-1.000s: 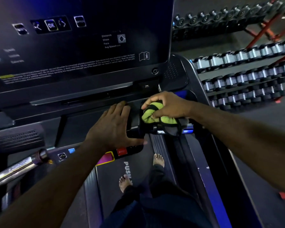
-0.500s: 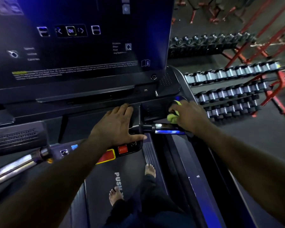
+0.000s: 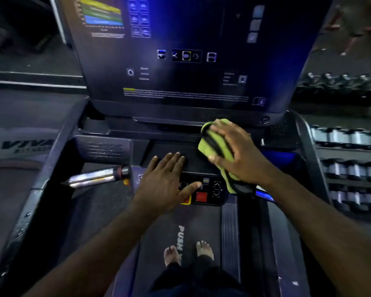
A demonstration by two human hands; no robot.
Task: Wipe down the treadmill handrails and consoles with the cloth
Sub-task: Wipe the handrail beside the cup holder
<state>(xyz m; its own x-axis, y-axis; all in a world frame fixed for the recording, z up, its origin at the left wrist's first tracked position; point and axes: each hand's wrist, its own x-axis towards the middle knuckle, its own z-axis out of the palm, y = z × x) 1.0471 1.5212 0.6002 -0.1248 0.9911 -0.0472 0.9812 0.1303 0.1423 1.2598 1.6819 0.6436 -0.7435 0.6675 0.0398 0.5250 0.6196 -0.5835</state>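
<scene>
right hand (image 3: pixel 242 155) presses green cloth (image 3: pixel 214 144) on console (image 3: pixel 180 112) | left hand (image 3: pixel 165 181) flat

The small print on the console screen (image 3: pixel 186 61) is too blurred to read – only icons and a yellow mark show. Its top is cut by the upper edge of the picture. The right hand (image 3: pixel 242 155) covers most of the green cloth (image 3: pixel 214 144), so the fold of the cloth under the palm is hidden. The left hand (image 3: pixel 165 183) hides part of the button panel (image 3: pixel 210 191), and its thumb lies over a yellow button (image 3: pixel 185 201). The dumbbells (image 3: pixel 351 168) at the right are smeared by motion – their numbers cannot be told. The white word on the belt (image 3: pixel 150 243) is partly hidden by the bare feet (image 3: pixel 205 250).
</scene>
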